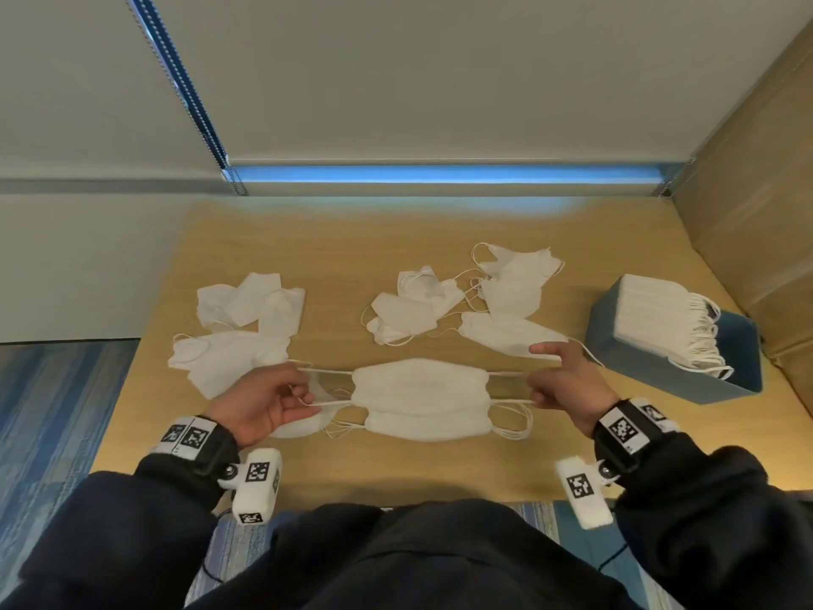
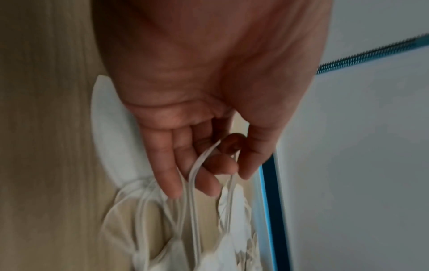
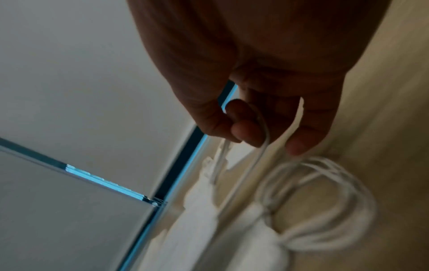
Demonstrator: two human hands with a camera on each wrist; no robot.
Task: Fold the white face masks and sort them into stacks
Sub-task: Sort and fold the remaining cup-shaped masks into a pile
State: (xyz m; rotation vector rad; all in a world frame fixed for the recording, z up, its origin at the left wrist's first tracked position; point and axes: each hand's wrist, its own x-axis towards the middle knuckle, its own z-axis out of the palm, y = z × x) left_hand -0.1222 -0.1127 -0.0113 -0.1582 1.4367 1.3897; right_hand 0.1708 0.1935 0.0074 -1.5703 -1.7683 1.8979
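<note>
A folded white mask (image 1: 420, 384) hangs stretched between both hands over the stack of folded masks (image 1: 429, 422): left hand (image 1: 259, 400) pinches one ear loop (image 1: 327, 371), right hand (image 1: 567, 389) pinches the other (both pulled taut). Loose masks (image 1: 512, 279) lie beyond on the wooden table (image 1: 396, 473); a blue box (image 1: 686, 376) stands right.

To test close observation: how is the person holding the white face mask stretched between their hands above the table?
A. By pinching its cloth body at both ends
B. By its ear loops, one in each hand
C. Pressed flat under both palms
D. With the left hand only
B: the left hand and right hand each grip an ear loop, pulling the mask taut above the folded stack on the table.
</note>
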